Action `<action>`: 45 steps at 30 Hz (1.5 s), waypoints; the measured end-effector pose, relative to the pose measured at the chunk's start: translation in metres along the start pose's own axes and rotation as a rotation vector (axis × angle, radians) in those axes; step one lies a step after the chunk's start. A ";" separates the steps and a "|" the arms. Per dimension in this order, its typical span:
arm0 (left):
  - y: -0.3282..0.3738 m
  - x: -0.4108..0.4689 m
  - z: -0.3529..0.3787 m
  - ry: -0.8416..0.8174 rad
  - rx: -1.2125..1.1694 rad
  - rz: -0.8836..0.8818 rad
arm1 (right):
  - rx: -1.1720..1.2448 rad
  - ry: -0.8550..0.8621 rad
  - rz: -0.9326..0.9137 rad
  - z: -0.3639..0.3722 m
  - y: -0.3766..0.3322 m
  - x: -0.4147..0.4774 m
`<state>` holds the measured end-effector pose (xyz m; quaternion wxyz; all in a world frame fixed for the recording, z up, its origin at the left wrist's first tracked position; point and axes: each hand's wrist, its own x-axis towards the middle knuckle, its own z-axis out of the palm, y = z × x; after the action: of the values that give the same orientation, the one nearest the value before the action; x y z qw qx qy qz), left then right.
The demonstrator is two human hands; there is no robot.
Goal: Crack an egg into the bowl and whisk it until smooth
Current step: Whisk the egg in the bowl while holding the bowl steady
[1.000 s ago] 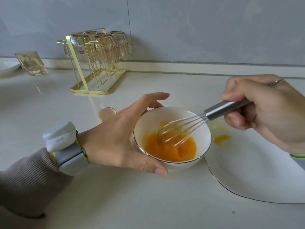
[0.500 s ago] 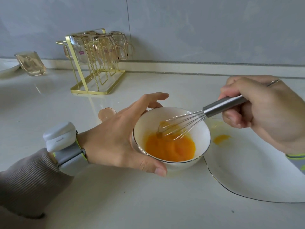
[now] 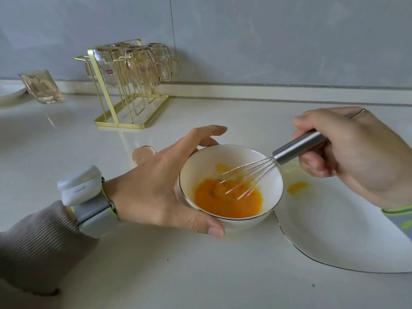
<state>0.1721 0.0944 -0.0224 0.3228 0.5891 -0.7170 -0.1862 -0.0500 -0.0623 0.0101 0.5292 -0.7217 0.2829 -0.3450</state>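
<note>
Right hand (image 3: 356, 152) angles whisk (image 3: 267, 167) down-left into bowl (image 3: 270, 210).

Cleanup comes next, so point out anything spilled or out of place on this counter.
A blob of yolk lies on the white plate right of the bowl, outside it. A piece of eggshell sits on the counter behind the left hand. A faint wet smear shows under the bowl's near edge.

Left hand (image 3: 156, 188) hides most of eggshell (image 3: 142, 153); whisk wires (image 3: 243, 179) blurred.
</note>
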 end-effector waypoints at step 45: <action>0.000 0.000 -0.001 0.008 -0.006 -0.011 | -0.033 0.094 0.007 -0.001 -0.003 -0.002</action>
<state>0.1728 0.0948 -0.0223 0.3262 0.5928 -0.7120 -0.1877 -0.0518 -0.0608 0.0126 0.5047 -0.7121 0.3158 -0.3720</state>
